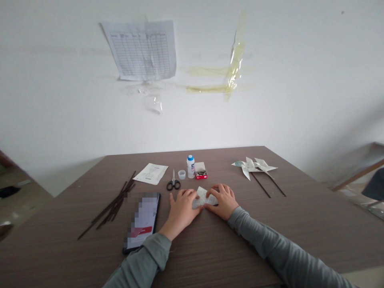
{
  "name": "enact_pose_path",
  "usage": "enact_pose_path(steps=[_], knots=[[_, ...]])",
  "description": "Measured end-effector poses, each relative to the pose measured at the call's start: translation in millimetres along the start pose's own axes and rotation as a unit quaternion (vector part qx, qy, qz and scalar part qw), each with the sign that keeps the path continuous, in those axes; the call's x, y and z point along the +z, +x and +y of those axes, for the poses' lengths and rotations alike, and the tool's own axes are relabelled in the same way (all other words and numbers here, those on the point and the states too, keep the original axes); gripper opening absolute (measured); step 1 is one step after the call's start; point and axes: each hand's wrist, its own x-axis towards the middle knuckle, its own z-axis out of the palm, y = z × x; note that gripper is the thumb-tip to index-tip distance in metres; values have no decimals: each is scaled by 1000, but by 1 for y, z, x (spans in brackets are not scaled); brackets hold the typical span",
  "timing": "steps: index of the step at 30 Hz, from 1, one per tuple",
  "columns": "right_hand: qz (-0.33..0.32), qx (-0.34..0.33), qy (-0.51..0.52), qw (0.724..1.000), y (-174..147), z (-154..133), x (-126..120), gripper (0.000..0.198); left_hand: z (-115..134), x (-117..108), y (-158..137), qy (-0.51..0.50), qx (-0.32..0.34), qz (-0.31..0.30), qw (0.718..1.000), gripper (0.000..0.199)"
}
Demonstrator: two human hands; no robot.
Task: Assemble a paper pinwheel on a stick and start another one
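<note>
A small printed piece of paper (203,195), with folded-looking edges, lies on the table between my hands. My left hand (183,206) grips its left side with thumb and fingers curled. From the other side, my right hand (223,201) pinches the paper's right part, and the two thumbs come close together at its near edge. My fingers cover the paper's outer ends. Just beyond my left hand are black-handled scissors (173,183), point away from me. Behind the paper stand a white bottle with a blue cap (191,168) and a small red open box (201,175) of small dark pieces.
A phone (144,220) lies left of my left forearm, beside several dark brown sticks (115,202). Printed sheets (151,173) and a small clear cup (181,174) sit farther back. Paper pinwheels (250,165) on brown sticks lie at the right. A wall (192,128) borders the table's far edge.
</note>
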Motion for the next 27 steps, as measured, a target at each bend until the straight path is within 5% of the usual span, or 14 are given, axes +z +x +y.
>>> enact_pose_path(steps=[12,27], knots=[[-78,17,31,996,5,11,-31,39,-5,-6,1,-18,-12,-16,1000,46],[-91,15,58,994,26,63,-15,45,-30,-23,-16,20,-22,-24,999,48]])
